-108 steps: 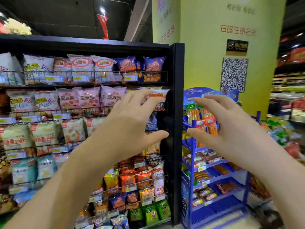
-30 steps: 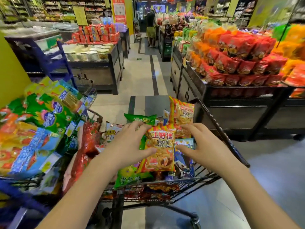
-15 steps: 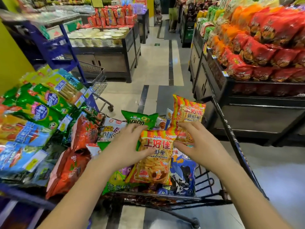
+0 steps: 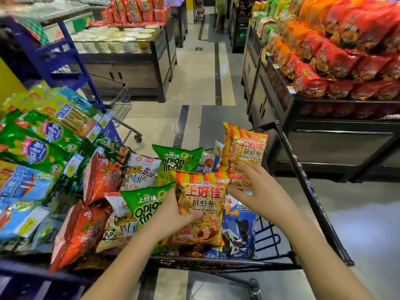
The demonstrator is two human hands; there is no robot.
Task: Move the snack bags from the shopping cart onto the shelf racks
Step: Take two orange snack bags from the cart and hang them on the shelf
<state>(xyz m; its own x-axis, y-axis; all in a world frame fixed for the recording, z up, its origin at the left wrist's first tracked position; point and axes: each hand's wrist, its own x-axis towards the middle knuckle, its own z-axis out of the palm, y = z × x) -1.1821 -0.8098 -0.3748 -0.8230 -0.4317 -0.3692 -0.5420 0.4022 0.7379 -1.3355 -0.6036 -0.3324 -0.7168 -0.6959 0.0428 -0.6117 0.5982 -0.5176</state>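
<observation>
1. Lifting two bags at once looks like the step in hand. The left hand grips the left edge of the near orange-and-yellow striped foil prawn-cracker bag, with its thumb pressed across the front.
2. The right hand has its fingers curled onto the lower edge of a second, matching striped prawn-cracker bag, which stands upright just behind and to the right.
3. Both bags are inside the black wire shopping cart, resting on other snacks. Neither is clear of the pile yet.
4. Hold the bags by their seams or edges rather than squeezing the puffed middle, since these air-filled packs probably crush and slip easily.
5. Raise them straight up, so the near bag does not drag the green foil onion-rings bag touching its left side, or the blue printed bag beneath it.
6. Clear the cart's rim before turning. Which rack these bags go on cannot be told from here.
</observation>
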